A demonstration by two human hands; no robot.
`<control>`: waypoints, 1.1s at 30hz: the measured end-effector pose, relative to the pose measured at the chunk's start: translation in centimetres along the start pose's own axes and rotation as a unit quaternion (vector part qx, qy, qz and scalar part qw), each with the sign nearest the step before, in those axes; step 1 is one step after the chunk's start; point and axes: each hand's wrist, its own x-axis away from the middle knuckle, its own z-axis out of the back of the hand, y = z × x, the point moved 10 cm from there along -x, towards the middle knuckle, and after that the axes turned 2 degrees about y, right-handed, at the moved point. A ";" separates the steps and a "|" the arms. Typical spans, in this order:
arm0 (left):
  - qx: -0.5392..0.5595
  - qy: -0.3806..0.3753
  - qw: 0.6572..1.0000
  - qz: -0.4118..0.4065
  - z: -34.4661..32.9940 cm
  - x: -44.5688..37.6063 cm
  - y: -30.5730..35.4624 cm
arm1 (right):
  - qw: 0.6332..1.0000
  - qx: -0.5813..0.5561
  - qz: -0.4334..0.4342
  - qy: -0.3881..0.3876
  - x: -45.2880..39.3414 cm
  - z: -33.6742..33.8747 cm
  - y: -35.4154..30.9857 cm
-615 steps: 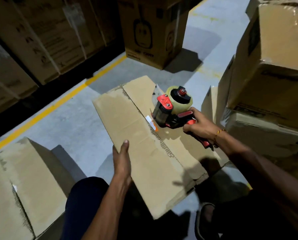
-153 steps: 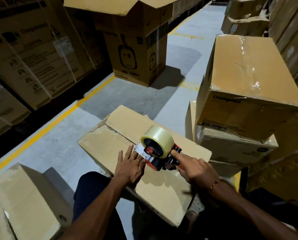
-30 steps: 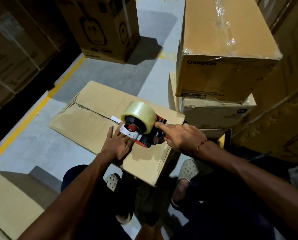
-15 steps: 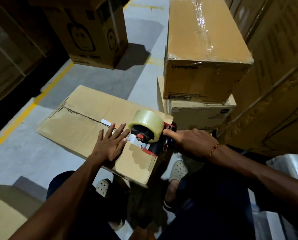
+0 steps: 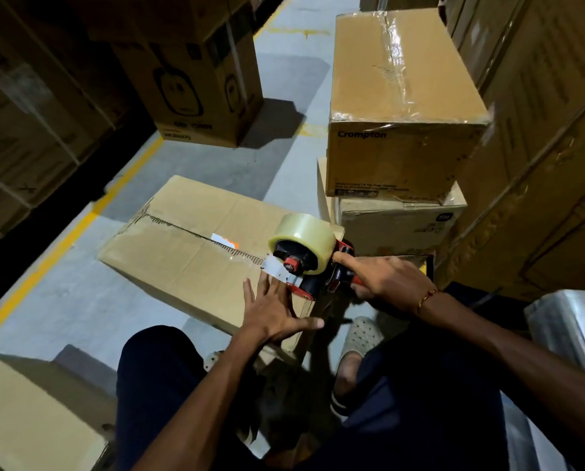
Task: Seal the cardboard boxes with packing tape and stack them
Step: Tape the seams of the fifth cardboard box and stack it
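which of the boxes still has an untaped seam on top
The flat box on the floor under the left hand and the tape dispenser: its ragged centre seam lies bare. The Crompton box stacked at right already carries shiny tape.

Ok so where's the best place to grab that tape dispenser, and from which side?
Grip the tape dispenser by its red handle at the rear, coming from the near end of the box. The roll and blade face away along the seam, so the right hand holds it there.

left hand [image 5: 273, 312] presses flat on the box [image 5: 189, 253] beside the seam; right hand [image 5: 384, 282] grips the tape gun [image 5: 309, 263] at the box's near end.
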 end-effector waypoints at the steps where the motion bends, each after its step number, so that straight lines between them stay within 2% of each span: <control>1: -0.017 0.001 1.000 0.009 0.1 0.1 0.1 | 1.000 -0.010 -0.006 -0.004 0.1 0.0 0.0; 6: -0.002 0.074 0.997 -0.001 1.0 0.3 0.0 | 0.999 -0.011 -0.022 -0.030 -0.3 -0.1 -0.1; 14: 0.018 0.106 0.994 -0.020 2.5 0.2 -4.9 | 0.999 -0.036 -0.020 -0.015 -2.5 -1.4 -3.9; 24: -0.016 0.059 0.996 -0.060 4.8 -2.4 -9.7 | 0.998 -0.055 -0.024 -0.028 -6.0 -1.8 -7.6; 33: -0.024 0.039 0.997 -0.061 4.7 -2.8 -10.3 | 0.998 -0.020 -0.032 -0.053 -7.1 -1.6 -7.6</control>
